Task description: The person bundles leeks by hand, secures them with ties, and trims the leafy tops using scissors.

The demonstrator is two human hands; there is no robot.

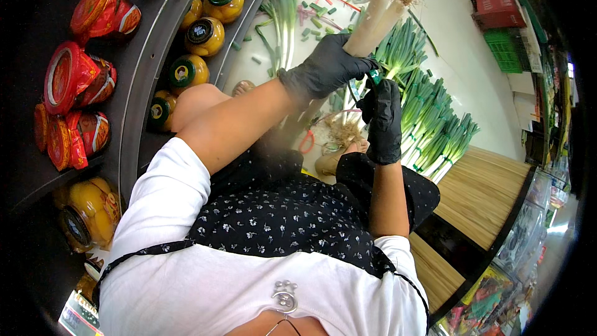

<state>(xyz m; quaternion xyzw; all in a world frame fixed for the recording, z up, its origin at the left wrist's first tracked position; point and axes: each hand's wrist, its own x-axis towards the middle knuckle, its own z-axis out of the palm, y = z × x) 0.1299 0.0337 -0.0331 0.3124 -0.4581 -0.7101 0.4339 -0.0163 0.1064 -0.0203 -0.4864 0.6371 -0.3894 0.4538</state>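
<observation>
Both hands wear black gloves. My left hand (326, 65) is closed around a bunch of leeks (373, 23), whose white stems and roots point up and away. My right hand (382, 119) is just below it, its fingers pinching a dark green tie (374, 76) at the stems; the tie's far side is hidden. Beneath the hands, more leeks with roots (347, 128) lie on the floor by my feet. To the right is a row of bundled leeks (424, 112) with green bands. Loose leeks (284, 18) lie at the upper left, beside cut green pieces (317, 22).
On the left, dark shelves (135, 79) hold jars of yellow fruit (205, 36) and red-wrapped jars (79, 79). At the right stand a wood-grain platform (489, 191) and a green crate (503, 51). A red tie (307, 142) lies near my feet.
</observation>
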